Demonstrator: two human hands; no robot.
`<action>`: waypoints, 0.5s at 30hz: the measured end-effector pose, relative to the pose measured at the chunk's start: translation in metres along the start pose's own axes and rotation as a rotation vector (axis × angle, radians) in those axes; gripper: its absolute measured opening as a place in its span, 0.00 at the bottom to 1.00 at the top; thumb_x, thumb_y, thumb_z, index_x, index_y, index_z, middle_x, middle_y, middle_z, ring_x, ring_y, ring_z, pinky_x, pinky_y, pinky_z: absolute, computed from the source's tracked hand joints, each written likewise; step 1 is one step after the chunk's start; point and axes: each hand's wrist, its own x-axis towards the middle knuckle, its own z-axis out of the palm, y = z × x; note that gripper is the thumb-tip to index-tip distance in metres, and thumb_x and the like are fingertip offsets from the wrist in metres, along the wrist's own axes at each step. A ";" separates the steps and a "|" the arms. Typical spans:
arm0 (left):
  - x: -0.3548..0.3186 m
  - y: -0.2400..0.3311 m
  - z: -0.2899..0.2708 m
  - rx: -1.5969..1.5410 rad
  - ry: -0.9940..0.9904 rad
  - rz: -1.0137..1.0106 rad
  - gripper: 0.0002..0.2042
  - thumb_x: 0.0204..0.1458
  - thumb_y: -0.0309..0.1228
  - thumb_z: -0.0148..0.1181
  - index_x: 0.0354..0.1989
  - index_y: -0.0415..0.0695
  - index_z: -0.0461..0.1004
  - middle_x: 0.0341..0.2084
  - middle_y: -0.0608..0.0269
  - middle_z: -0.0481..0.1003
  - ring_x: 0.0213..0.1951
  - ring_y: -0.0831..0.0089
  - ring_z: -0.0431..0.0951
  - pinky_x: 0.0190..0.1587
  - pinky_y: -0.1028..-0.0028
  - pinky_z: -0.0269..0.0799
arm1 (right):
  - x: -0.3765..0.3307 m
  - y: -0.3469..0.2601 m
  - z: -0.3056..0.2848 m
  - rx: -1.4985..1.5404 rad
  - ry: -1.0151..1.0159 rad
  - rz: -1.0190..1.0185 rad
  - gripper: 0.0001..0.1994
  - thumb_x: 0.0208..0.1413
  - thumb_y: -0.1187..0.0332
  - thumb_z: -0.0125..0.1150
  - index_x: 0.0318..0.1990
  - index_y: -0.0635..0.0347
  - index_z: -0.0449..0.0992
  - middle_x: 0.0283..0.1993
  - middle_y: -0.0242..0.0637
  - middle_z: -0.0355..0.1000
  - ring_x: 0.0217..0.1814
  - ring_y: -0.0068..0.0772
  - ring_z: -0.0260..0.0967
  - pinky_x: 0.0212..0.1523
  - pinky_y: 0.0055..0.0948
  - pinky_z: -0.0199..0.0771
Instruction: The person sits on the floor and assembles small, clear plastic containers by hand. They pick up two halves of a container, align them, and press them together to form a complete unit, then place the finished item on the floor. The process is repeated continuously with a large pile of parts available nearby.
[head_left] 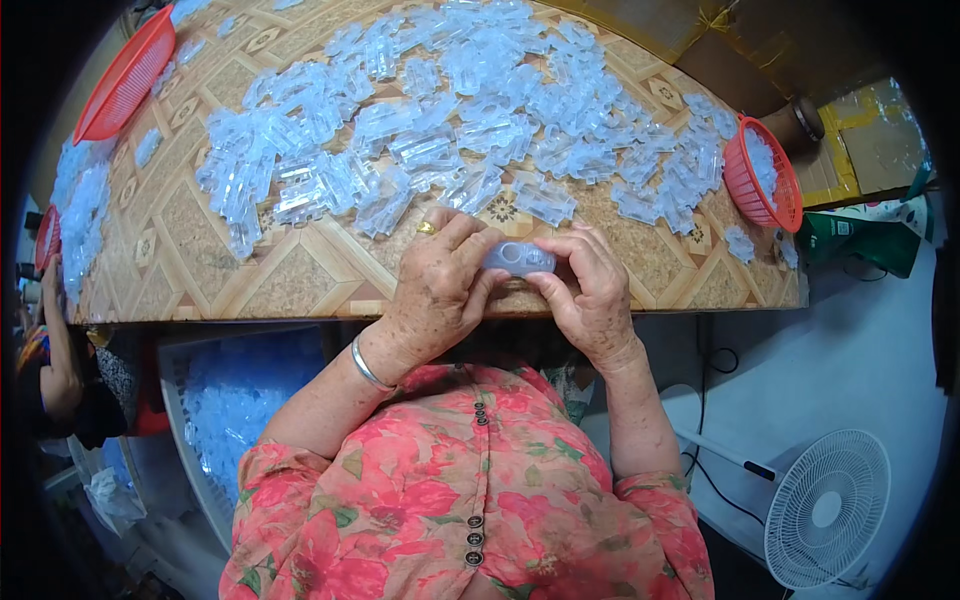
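Observation:
Between my two hands, just above the table's near edge, is a small translucent plastic part, oblong with rounded ends and a round opening. My left hand grips its left end with thumb and fingers; a ring and a bangle show on that side. My right hand pinches the right end. Just beyond my hands, many clear plastic pieces lie in a loose spread across the patterned table.
A red basket with small pale pieces stands at the right, near cardboard. Another red basket is tilted at the far left. A bin of bluish plastic parts sits below the table. A white fan is lower right. Another person's arm shows at left.

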 end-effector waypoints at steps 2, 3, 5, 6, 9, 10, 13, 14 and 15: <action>-0.004 0.002 0.000 0.014 0.011 0.013 0.18 0.44 0.25 0.68 0.45 0.39 0.74 0.37 0.52 0.74 0.39 0.52 0.72 0.42 0.57 0.68 | 0.000 -0.005 -0.002 0.051 -0.043 0.087 0.19 0.47 0.66 0.73 0.46 0.59 0.76 0.46 0.41 0.76 0.51 0.45 0.71 0.54 0.42 0.71; 0.005 -0.001 0.003 0.013 0.043 0.032 0.18 0.44 0.25 0.68 0.45 0.39 0.74 0.37 0.52 0.74 0.39 0.51 0.72 0.42 0.57 0.68 | 0.014 -0.001 -0.013 0.021 -0.075 0.036 0.19 0.47 0.66 0.73 0.46 0.60 0.76 0.46 0.41 0.76 0.50 0.46 0.71 0.53 0.41 0.71; 0.003 -0.001 0.001 0.033 0.058 0.034 0.18 0.44 0.25 0.68 0.45 0.39 0.74 0.37 0.53 0.74 0.39 0.51 0.72 0.43 0.58 0.68 | 0.033 -0.004 -0.029 0.017 -0.146 -0.038 0.18 0.48 0.67 0.72 0.46 0.60 0.76 0.46 0.41 0.76 0.49 0.46 0.72 0.53 0.40 0.71; 0.001 -0.002 0.001 0.017 0.066 0.032 0.18 0.44 0.25 0.69 0.45 0.39 0.74 0.37 0.52 0.74 0.39 0.51 0.73 0.42 0.58 0.69 | 0.043 -0.004 -0.032 -0.009 -0.081 -0.033 0.16 0.51 0.67 0.70 0.47 0.60 0.77 0.47 0.43 0.77 0.51 0.47 0.72 0.53 0.40 0.71; 0.002 -0.002 0.000 -0.016 0.031 0.006 0.18 0.43 0.25 0.69 0.45 0.39 0.74 0.38 0.52 0.74 0.40 0.50 0.74 0.42 0.58 0.70 | 0.082 0.034 -0.049 -0.237 0.089 0.037 0.13 0.56 0.69 0.64 0.48 0.60 0.78 0.50 0.45 0.76 0.55 0.46 0.71 0.56 0.39 0.70; 0.003 -0.001 0.000 -0.029 0.035 0.015 0.19 0.43 0.25 0.69 0.45 0.39 0.74 0.38 0.52 0.74 0.40 0.50 0.74 0.42 0.59 0.71 | 0.098 0.051 -0.054 -0.344 0.142 0.082 0.13 0.57 0.70 0.62 0.48 0.60 0.79 0.50 0.45 0.76 0.56 0.45 0.71 0.57 0.39 0.70; 0.004 -0.001 -0.001 -0.040 0.054 0.029 0.20 0.43 0.25 0.69 0.46 0.39 0.74 0.38 0.52 0.75 0.40 0.50 0.75 0.43 0.59 0.72 | 0.135 0.111 -0.058 -0.565 0.182 0.001 0.12 0.56 0.72 0.60 0.48 0.55 0.80 0.51 0.41 0.76 0.56 0.45 0.70 0.60 0.40 0.69; 0.004 0.000 -0.002 -0.045 0.059 0.023 0.20 0.42 0.25 0.70 0.46 0.39 0.74 0.38 0.52 0.75 0.40 0.50 0.75 0.44 0.59 0.72 | 0.144 0.127 -0.058 -0.610 0.151 0.035 0.12 0.56 0.72 0.60 0.48 0.54 0.81 0.52 0.40 0.76 0.56 0.45 0.70 0.60 0.41 0.68; 0.004 -0.001 -0.002 -0.051 0.063 0.016 0.20 0.42 0.25 0.70 0.47 0.39 0.74 0.38 0.51 0.75 0.41 0.50 0.75 0.44 0.59 0.72 | 0.152 0.138 -0.057 -0.655 0.120 0.069 0.13 0.56 0.72 0.60 0.48 0.52 0.81 0.52 0.38 0.76 0.56 0.46 0.70 0.61 0.41 0.68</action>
